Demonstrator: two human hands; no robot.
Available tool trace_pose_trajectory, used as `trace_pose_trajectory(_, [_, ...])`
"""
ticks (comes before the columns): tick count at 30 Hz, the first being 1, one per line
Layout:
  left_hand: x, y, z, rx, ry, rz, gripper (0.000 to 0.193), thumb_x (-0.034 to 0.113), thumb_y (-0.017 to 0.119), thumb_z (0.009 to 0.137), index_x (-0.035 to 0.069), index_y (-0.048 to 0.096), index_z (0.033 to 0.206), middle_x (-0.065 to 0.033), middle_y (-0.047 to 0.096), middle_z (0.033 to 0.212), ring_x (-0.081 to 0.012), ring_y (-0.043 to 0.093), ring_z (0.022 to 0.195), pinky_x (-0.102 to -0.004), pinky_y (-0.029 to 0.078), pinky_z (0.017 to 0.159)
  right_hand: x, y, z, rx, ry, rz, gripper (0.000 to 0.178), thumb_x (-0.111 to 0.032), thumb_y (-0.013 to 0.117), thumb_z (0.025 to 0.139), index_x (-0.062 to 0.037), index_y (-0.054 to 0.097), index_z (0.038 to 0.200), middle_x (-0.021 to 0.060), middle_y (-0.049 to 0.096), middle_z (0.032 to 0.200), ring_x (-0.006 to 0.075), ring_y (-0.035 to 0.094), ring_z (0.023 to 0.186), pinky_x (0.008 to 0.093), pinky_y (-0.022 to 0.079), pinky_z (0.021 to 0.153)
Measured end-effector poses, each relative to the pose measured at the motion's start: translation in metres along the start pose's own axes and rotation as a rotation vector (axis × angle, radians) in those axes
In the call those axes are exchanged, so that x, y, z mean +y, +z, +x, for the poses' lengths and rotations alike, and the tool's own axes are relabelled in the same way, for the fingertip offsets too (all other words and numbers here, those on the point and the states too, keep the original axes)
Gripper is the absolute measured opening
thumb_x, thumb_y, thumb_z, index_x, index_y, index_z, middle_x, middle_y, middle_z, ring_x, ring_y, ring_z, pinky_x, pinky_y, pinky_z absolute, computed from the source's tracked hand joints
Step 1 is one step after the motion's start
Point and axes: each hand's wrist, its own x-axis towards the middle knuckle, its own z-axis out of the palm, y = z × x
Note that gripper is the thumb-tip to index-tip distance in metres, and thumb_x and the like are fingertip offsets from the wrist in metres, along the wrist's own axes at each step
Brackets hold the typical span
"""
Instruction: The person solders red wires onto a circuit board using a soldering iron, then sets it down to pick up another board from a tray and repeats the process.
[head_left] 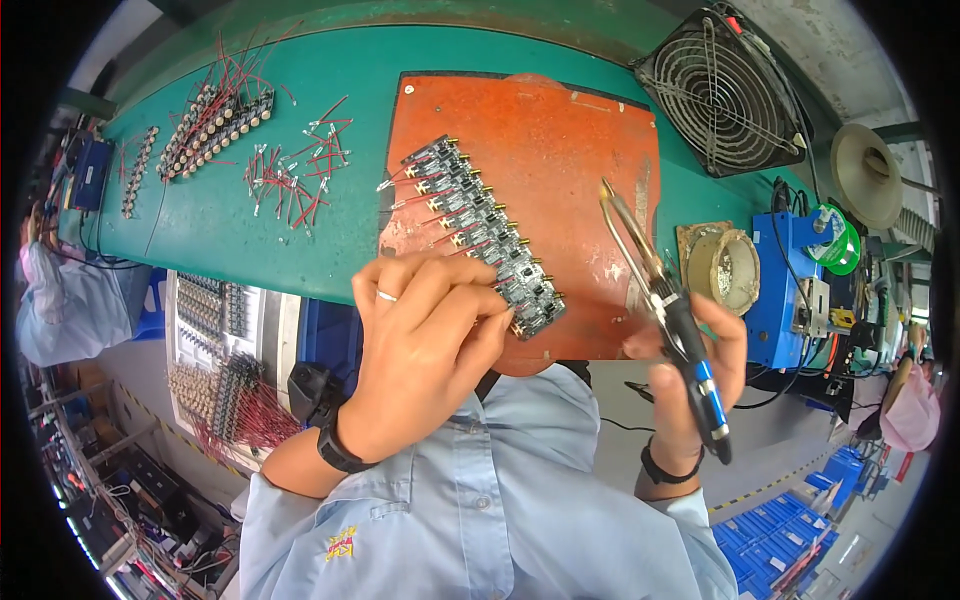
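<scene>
A strip of joined black circuit boards (pixel 487 225) lies slantwise on the orange mat (pixel 560 150). Brass-coloured pins line its right edge, and short red wires stick out along its left side. My left hand (pixel 425 330) rests over the strip's near end, fingertips pinched together at its left edge. Whatever sits between those fingertips is too small to make out. Gripped in my right hand (pixel 690 370) is a soldering iron (pixel 685 345) with a blue-and-black handle and a thin side tube. Its tip points up and away, above the mat and right of the strip, apart from it.
Loose red wires (pixel 295 175) and finished-looking strips with round pale parts (pixel 215 135) lie on the green table. A fan (pixel 720 90) stands at far right, near a round tin (pixel 735 270), a blue soldering station (pixel 775 290) and a green spool (pixel 838 240). A parts tray (pixel 275 330) sits lower left.
</scene>
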Motion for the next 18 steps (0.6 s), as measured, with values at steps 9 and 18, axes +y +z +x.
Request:
trace_pose_trajectory(9, [0.0, 0.011, 0.004, -0.012, -0.042, 0.063, 0.014, 0.005, 0.071, 0.067, 0.01, 0.06, 0.075, 0.0003, 0.06, 0.095, -0.0214, 0.053, 0.095, -0.0402, 0.031, 0.085, -0.005, -0.039, -0.003, -0.196, -0.275, -0.454, 0.048, -0.022, 0.083, 0.067, 0.0037, 0.062, 0.102, 0.0161, 0.065, 0.094, 0.0286, 0.063, 0.078, 0.0378, 0.051, 0.069])
trace_pose_trajectory(18, [0.001, 0.011, 0.004, -0.018, -0.069, 0.068, 0.01, 0.007, 0.071, 0.069, 0.01, 0.064, 0.074, -0.0003, 0.063, 0.098, -0.0199, 0.052, 0.093, -0.0369, 0.03, 0.087, -0.013, -0.027, 0.001, -0.299, -0.226, -0.516, 0.041, -0.016, 0.083, 0.063, 0.0032, 0.066, 0.094, 0.016, 0.066, 0.084, 0.0304, 0.064, 0.078, 0.0376, 0.052, 0.07])
